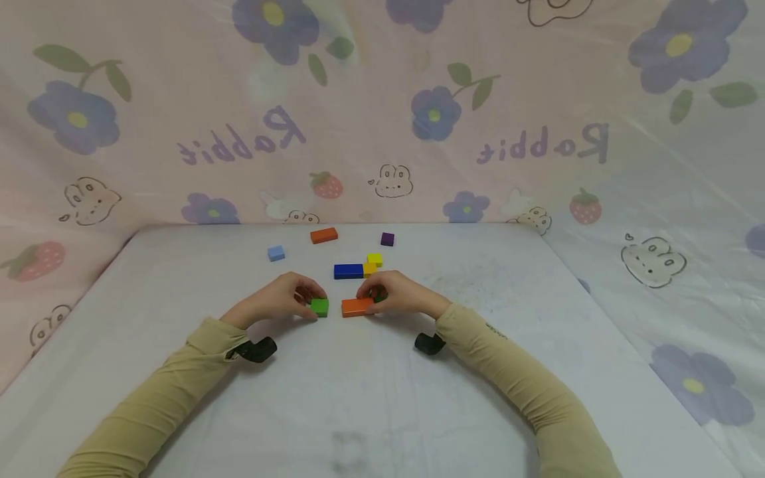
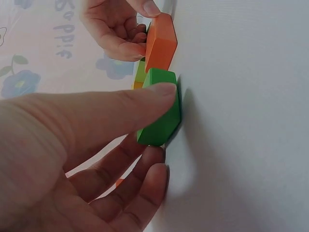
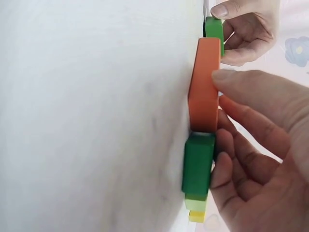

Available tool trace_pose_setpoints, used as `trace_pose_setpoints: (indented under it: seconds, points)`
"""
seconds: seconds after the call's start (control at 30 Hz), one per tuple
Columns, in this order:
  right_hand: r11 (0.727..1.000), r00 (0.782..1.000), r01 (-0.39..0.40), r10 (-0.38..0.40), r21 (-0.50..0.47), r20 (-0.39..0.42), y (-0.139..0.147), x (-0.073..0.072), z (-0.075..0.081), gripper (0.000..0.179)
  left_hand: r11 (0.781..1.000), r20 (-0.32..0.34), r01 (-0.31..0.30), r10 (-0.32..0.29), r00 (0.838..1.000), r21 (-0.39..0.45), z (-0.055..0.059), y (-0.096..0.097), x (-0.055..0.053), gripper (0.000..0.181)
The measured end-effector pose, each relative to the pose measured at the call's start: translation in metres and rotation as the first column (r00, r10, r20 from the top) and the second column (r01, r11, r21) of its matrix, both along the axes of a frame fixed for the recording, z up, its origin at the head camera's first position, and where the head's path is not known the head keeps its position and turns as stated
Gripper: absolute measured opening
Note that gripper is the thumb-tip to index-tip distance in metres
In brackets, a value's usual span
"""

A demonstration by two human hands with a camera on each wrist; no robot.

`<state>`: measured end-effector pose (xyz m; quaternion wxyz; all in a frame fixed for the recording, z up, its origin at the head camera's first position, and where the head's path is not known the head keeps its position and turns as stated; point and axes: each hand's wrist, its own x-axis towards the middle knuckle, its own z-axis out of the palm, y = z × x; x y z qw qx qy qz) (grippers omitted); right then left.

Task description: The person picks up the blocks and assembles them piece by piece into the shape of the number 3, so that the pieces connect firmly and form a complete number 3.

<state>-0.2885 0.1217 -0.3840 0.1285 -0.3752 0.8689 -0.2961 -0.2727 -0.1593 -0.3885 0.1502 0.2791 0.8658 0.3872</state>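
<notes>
My left hand point(image 1: 281, 296) pinches a small bright green block point(image 1: 319, 307) on the white table, its thumb lying across the near face in the left wrist view. A short gap to the right, an orange block point(image 1: 354, 308) lies lengthwise, its right end pinched by my right hand point(image 1: 406, 293). Against that end stands a dark green block point(image 3: 198, 164), mostly covered by the right hand in the head view. Just behind lie a dark blue block point(image 1: 348, 271), an amber block point(image 1: 370, 269) touching its right end, and a yellow block point(image 1: 374, 259).
Farther back on the table point(image 1: 478, 398) are a light blue block point(image 1: 276, 253), a red-orange block point(image 1: 324, 236) and a small purple block point(image 1: 387, 239). A printed curtain point(image 1: 370, 86) rises along the back and sides. Black wrist cameras point(image 1: 257, 350) hang under both forearms.
</notes>
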Motion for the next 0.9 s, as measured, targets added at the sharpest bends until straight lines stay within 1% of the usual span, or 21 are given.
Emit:
trace_pose_setpoints:
  seconds: [0.23, 0.4, 0.6, 0.73, 0.9]
  points:
    - [1.0, 1.0, -0.004, 0.004, -0.002, 0.004, -0.001, 0.002, 0.002, 0.026, 1.0, 0.001, -0.008, 0.008, 1.0, -0.011, 0.001, 0.001, 0.002, 0.038]
    - [1.0, 1.0, -0.006, 0.006, -0.006, 0.005, -0.001, 0.003, 0.003, 0.026, 1.0, 0.011, -0.008, 0.008, 1.0, -0.004, 0.003, 0.003, 0.003, 0.038]
    - [1.0, 1.0, -0.004, 0.005, -0.013, 0.008, 0.0, 0.002, 0.001, 0.026, 1.0, 0.008, 0.005, -0.005, 1.0, -0.001, 0.001, 0.006, -0.001, 0.038]
    - [1.0, 1.0, 0.008, -0.008, -0.008, 0.014, -0.001, 0.001, 0.001, 0.025, 1.0, -0.004, 0.022, -0.022, 1.0, 0.001, -0.001, 0.011, -0.003, 0.037]
    - [1.0, 1.0, 0.0, 0.001, -0.016, 0.015, -0.001, 0.002, 0.002, 0.025, 0.999, -0.005, 0.032, -0.032, 0.999, 0.002, -0.001, 0.017, -0.004, 0.037]
